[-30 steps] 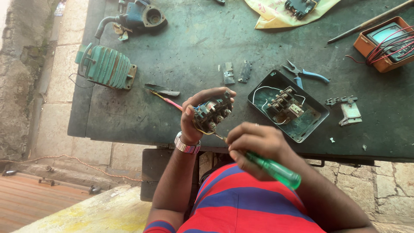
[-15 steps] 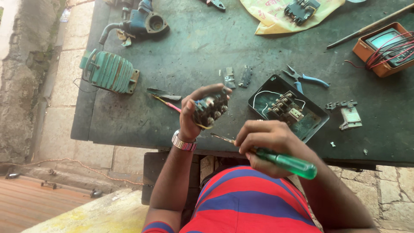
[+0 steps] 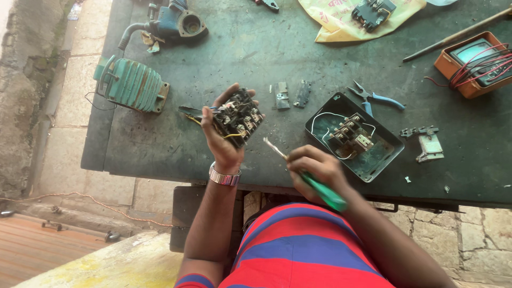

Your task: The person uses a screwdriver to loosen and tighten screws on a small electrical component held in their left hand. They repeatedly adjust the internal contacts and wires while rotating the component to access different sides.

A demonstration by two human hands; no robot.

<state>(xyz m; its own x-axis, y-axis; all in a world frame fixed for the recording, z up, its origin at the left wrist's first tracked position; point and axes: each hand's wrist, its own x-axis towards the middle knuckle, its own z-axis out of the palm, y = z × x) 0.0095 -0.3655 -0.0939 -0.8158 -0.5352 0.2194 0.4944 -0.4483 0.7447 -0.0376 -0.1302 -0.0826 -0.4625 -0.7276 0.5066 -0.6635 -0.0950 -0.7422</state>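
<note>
Hidden or unclear: the far edge of the workbench (image 3: 160,154) is cut off by the frame, so the yellow bag (image 3: 330,21) and the black part (image 3: 372,12) lying on it are seen only in part. The right hand (image 3: 314,168) is blurred by motion. The fine detail of the terminals cannot be made out.

Left hand (image 3: 221,141): raised above the near part of the bench, fingers curled round a black electrical switch block (image 3: 238,117), which is gripped from below and behind and tilted. Thin yellow and red wires are seen trailing from the block. A metal watch band (image 3: 224,177) is worn on the wrist.

Right hand: closed round the translucent green handle of a screwdriver (image 3: 306,178); the bright metal tip is held just beside the block, and contact cannot be confirmed.

Other items, on the dark, worn bench top:
- An open dark metal box (image 3: 373,160), rectangular, holding a second switch unit with white wire, just right of the hands.
- Blue-handled pliers (image 3: 376,98), beyond the box.
- Two small flat metal pieces (image 3: 290,96), between block and box.
- A ribbed teal cast housing (image 3: 130,85), at the left.
- A blue pump body (image 3: 170,21), at the far left.
- An orange meter (image 3: 472,61) with red leads, at the right.
- A small grey bracket (image 3: 426,144), right of the box.
</note>
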